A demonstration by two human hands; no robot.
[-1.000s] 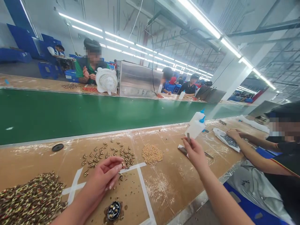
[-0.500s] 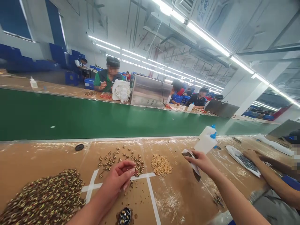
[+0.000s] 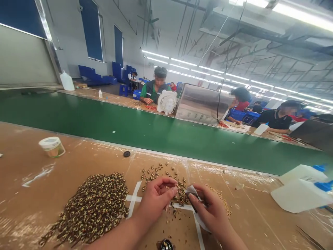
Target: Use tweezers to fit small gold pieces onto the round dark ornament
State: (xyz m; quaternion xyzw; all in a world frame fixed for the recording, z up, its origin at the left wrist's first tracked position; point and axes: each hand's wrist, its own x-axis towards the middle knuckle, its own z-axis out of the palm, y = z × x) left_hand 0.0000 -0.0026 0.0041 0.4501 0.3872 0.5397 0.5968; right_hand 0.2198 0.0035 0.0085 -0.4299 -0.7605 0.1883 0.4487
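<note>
My left hand (image 3: 158, 196) is closed in a pinch above the table, its fingertips together; whatever lies between them is too small to make out. Close beside it on the right, my right hand (image 3: 212, 208) grips a white sheet with a dark face (image 3: 191, 191), paper or cloth. Beyond and between the hands lie several loose small brown-and-gold pieces (image 3: 158, 171). A large heap of small brown pieces with yellow curves (image 3: 96, 205) spreads left of my left hand. Partly hidden behind my right hand is a pile of tan beads (image 3: 224, 199). A small dark glossy dish (image 3: 166, 245) sits at the bottom edge.
White tape strips (image 3: 135, 194) mark the brown tabletop. A white tub (image 3: 52, 147) and a black disc (image 3: 126, 153) stand to the left. Blue-capped bottles (image 3: 299, 194) are at right. A green belt (image 3: 145, 128) runs behind, with co-workers, a fan (image 3: 167, 102) and metal panels across it.
My view has turned left. My right hand has brought the sheet leftward, from beside the bottles to close by my left hand. My left hand keeps its pinch.
</note>
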